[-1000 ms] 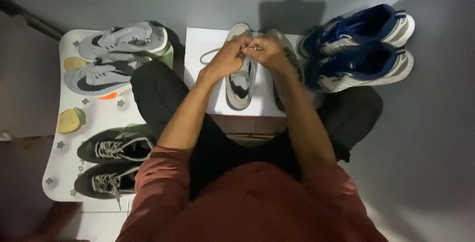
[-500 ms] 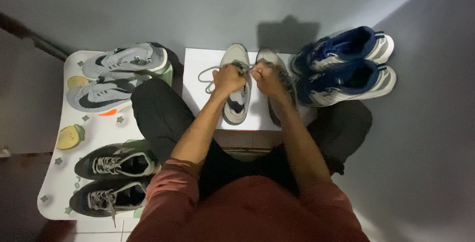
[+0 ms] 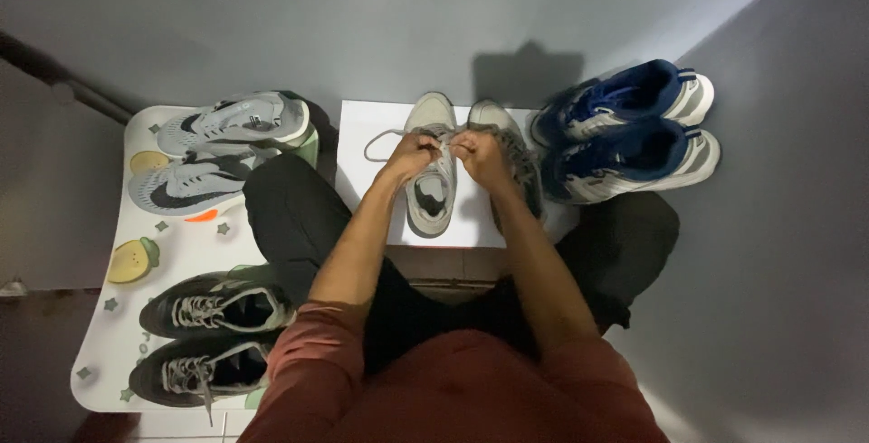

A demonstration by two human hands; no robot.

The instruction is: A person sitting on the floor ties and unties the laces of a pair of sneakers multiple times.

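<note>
The grey floor [image 3: 407,27] carried everything, and the person sat on it with legs crossed. On the left lay a white mat [image 3: 118,316] with small fruit pictures. In the middle stood one white box [image 3: 362,144], low and flat. There were eight shoes, in four pairs. Two blue sneakers [image 3: 625,135] were side by side on the right of the box. Two grey sneakers [image 3: 213,149] lay on the far part of the mat, and two black sneakers [image 3: 204,343] on its near part. Two beige shoes [image 3: 433,185] stood on top of the box. The left hand [image 3: 409,155] and the right hand [image 3: 482,155] were both closed, fingers curled, each pinching the lace [image 3: 380,140] of the left beige shoe. The hands were almost touching above its tongue.
</note>
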